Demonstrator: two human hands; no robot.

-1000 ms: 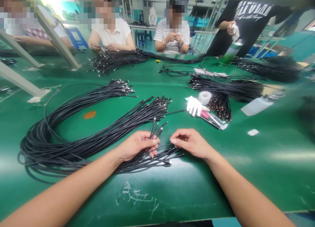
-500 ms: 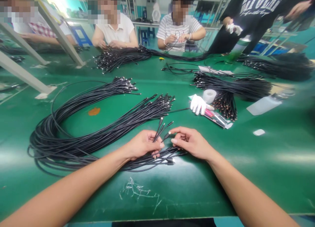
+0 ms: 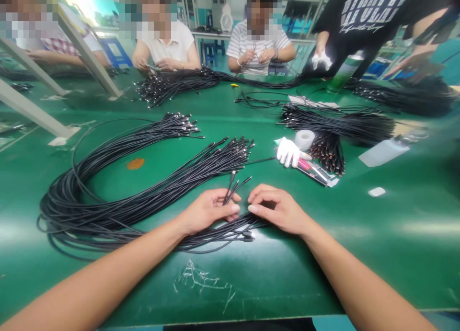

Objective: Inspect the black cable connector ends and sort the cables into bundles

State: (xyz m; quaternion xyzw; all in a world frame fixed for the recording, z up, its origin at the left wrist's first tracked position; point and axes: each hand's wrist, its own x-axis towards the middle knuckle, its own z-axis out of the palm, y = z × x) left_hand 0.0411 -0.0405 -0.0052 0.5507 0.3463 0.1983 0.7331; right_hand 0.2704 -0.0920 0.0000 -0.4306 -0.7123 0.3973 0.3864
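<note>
My left hand (image 3: 208, 210) is closed around a few black cable ends (image 3: 234, 183) whose plugs stick up past my fingers. My right hand (image 3: 276, 208) is curled beside it, fingertips pinched down over the loose cable ends (image 3: 241, 228) lying on the green table (image 3: 323, 254). What the right fingers grip is hidden. A large looped bundle of black cables (image 3: 108, 197) sweeps from my hands round to the left and back to the middle of the table.
A white glove (image 3: 288, 151), tape roll (image 3: 304, 139) and a pink-labelled packet (image 3: 316, 172) lie right of centre by another cable bundle (image 3: 341, 125). A clear bottle (image 3: 384, 150) lies further right. Several people sit or stand along the far edge with more cable heaps.
My right hand brought one cable end up to the held cluster, then dropped back down over the pile. My left hand kept its grip and barely moved.
</note>
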